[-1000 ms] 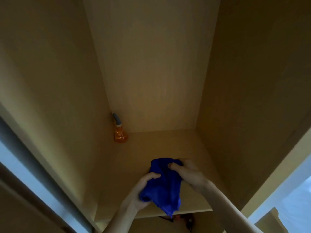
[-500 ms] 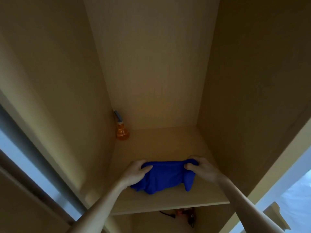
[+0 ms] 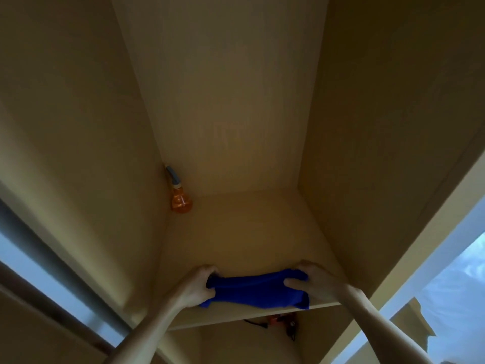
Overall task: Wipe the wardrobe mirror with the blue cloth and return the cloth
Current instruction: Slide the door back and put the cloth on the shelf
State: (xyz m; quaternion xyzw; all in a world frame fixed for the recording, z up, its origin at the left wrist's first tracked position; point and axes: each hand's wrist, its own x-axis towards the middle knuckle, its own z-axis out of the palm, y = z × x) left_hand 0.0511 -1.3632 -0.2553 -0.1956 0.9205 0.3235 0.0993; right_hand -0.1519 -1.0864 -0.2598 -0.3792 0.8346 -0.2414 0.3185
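**Cloth's on the shelf, just need to let go**

So I'm at the "return the cloth" part, as far as I can judge. The blue cloth is lying stretched out sideways along the near edge of the wardrobe shelf, with one corner drooping a little over the front lip on the right. My left hand grips the left end, fingers curled around a bunched bit of fabric. My right hand has the right end, thumb and fingers clamped on it, the thumb lying on top of the cloth.

No mirror visible from here, so I can't say anything about how the wiping turned out. I'm guessing it's done since the cloth is going away.

Next move, I reckon: uncurl both hands and pull them back toward me without dragging the cloth off the edge. It sits pretty close to the front, so maybe nudge it farther in first, or that hanging corner could tip it off.

Compared with a second ago: back then I had the cloth balled up between both hands, hanging down over the shelf's front edge, hands close together. Half a second ago I'd spread it across the shelf. Now my hands are wider apart and the cloth is flatter and longer.

The orange spray bottle in the far left corner hasn't budged.
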